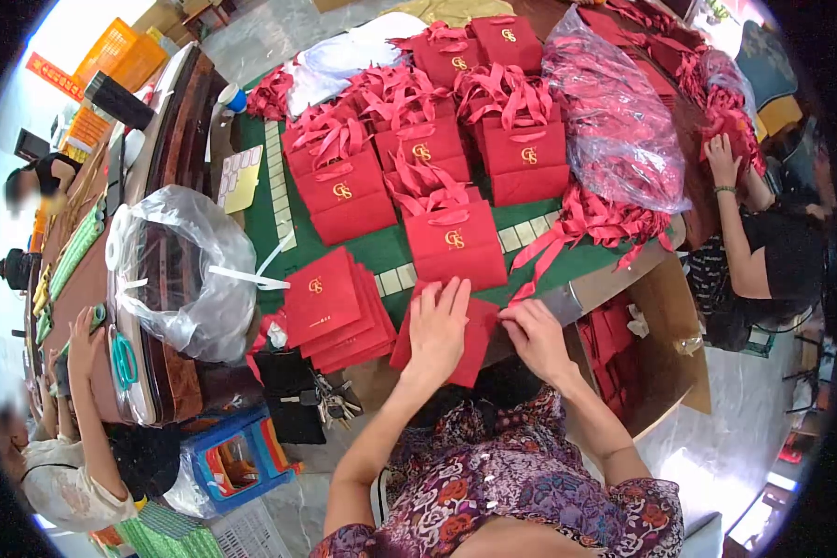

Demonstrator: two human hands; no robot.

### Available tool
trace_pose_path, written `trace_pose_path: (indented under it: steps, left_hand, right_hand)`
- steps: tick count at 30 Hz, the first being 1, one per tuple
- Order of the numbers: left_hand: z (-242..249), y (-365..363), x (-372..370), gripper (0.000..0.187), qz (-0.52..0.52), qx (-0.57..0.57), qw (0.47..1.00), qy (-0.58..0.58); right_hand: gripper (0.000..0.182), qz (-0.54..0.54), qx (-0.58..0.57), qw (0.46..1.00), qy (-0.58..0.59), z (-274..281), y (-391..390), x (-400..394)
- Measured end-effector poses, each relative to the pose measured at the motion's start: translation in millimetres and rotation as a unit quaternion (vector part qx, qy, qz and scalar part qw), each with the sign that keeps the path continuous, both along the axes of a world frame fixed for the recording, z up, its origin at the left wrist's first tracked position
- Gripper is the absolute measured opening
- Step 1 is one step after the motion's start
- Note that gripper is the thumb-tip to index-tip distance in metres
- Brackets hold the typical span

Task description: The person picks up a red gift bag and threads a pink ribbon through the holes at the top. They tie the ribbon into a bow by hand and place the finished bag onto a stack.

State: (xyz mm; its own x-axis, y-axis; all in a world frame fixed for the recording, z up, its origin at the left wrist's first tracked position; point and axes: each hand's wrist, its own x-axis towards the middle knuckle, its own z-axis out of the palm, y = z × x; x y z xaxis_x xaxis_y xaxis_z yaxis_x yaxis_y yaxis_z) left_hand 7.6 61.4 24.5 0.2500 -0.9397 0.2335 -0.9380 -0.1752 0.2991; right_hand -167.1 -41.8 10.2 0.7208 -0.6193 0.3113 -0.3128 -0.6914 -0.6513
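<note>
A flat red gift bag (475, 346) lies at the table's front edge, before me. My left hand (440, 327) rests on it with fingers stretched forward, fingertips by the base of a standing red gift bag (456, 244) with gold lettering and ribbon handles. At the flat bag's right edge, my right hand (538, 342) has thumb and forefinger drawn together on the paper; the exact grip is partly hidden. Left of my hands is a fanned stack of flat red bags (330, 312). Several finished bags with ribbons (344, 192) stand in rows behind.
A plastic-wrapped bundle of red bags (614, 121) lies at the right, beside loose red ribbons (595, 223). Below it, an open cardboard box (674, 325) holds red bags. A clear plastic bag (181, 270) hangs at the left. Co-workers sit on both sides.
</note>
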Motion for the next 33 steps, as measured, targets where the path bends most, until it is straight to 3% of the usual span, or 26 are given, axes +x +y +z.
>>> trace_pose_path:
  steps: [6, 8, 12, 16, 21, 33]
  left_hand:
    - [-16, 4, -1, 0.054, -0.017, 0.087, 0.996, 0.009]
    - [-28, 11, -11, 0.052, 0.021, 0.061, 0.997, 0.050]
    - [-23, 16, -15, 0.052, 0.063, 0.010, 0.998, 0.027]
    - [-18, 18, -14, 0.049, 0.062, 0.030, 0.996, 0.051]
    - [-18, 16, -9, 0.031, 0.049, 0.013, 0.988, 0.143]
    - [-1, 20, -17, 0.013, 0.076, -0.037, 0.979, 0.187]
  right_hand:
    - [0.016, -0.029, 0.074, 0.997, -0.022, -9, 17, 14]
    - [0.014, -0.005, 0.088, 0.996, 0.017, -12, 16, 15]
    - [0.012, -0.020, 0.082, 0.996, 0.009, -13, 18, 22]
    - [0.011, -0.028, 0.095, 0.995, 0.031, -16, 18, 26]
    - [0.010, -0.018, 0.111, 0.993, 0.045, -14, 18, 29]
    - [0.012, -0.071, 0.170, 0.983, 0.018, 2, 25, 42]
